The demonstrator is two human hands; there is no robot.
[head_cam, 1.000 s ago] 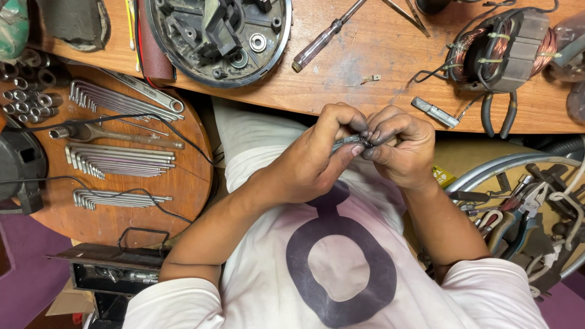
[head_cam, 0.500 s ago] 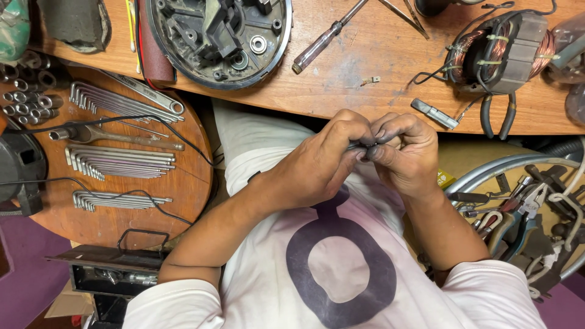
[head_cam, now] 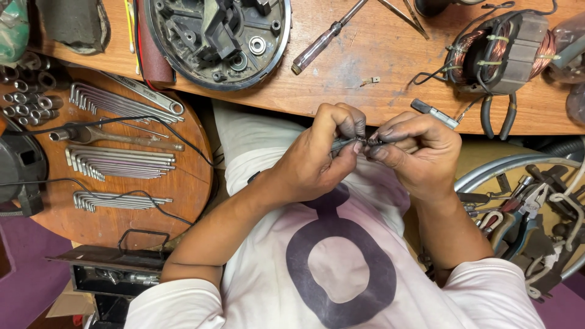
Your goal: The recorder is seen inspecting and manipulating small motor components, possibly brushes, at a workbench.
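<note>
Left hand (head_cam: 317,161) and right hand (head_cam: 417,155) pinching thin spring (head_cam: 359,141) between closed fingertips, above lap. Risking: greasy fingers slipping, spring flying off, getting lost beyond bench (head_cam: 365,67).

A round motor housing (head_cam: 219,39) was set at the upper centre of the wooden bench (head_cam: 390,67), with a screwdriver (head_cam: 326,38) to its right and a wound stator (head_cam: 496,52) at upper right. Hex key sets (head_cam: 119,161) were laid on a round board (head_cam: 128,213) at left.
</note>
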